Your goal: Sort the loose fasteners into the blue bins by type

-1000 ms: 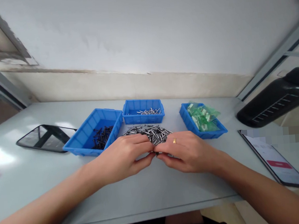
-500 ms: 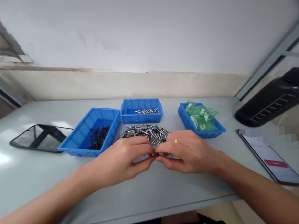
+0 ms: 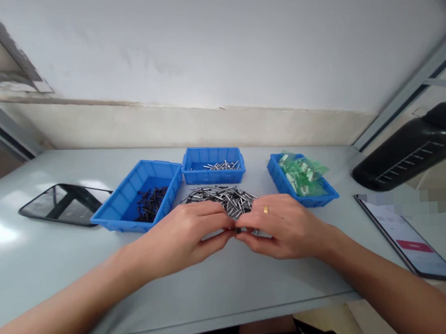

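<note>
Left hand (image 3: 193, 231) and right hand (image 3: 282, 226) pinch one dark piece (image 3: 238, 230) toward the worktop's (image 3: 232, 289) front edge, while many loose pins (image 3: 231, 198) seem left.

Bright glare whitens the table (image 3: 232, 287) at left.

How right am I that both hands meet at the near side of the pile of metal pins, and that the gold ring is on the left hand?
The ring is wrong: the head view shows the gold ring on the right hand, while both hands do meet at the near side of the pile of metal pins.
</note>
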A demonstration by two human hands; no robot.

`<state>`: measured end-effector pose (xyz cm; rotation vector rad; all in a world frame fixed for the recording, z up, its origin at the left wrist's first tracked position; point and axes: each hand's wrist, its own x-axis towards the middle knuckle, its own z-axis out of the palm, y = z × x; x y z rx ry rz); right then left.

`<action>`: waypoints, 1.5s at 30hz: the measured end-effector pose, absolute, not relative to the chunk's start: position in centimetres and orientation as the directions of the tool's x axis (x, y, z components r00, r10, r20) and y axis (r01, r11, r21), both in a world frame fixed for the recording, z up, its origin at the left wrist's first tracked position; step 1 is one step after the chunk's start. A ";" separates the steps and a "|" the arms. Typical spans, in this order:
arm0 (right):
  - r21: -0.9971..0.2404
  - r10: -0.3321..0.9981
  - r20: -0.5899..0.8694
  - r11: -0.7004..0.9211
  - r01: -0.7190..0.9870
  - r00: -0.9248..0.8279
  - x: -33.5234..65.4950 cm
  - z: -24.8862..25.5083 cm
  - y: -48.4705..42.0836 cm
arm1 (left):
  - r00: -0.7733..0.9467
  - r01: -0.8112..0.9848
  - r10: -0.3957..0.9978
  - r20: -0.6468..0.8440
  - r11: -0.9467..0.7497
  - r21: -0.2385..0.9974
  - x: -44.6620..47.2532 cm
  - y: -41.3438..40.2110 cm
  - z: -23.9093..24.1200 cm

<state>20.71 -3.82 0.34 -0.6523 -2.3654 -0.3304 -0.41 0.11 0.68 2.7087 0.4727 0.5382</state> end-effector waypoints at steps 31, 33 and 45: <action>-0.029 0.604 0.481 0.735 0.677 -0.635 21.3 -0.4 -3.1 | 0.747 0.326 0.410 0.524 -0.912 0.249 -0.3 0.2 0.9; -0.032 0.609 0.465 0.736 0.676 -0.642 21.3 -0.5 -3.1 | 0.758 0.319 0.401 0.514 -0.916 0.245 -0.4 0.2 0.9; -0.027 0.609 0.455 0.738 0.674 -0.649 21.2 -0.4 -3.3 | 0.760 0.341 0.413 0.502 -0.911 0.232 -0.6 0.4 0.7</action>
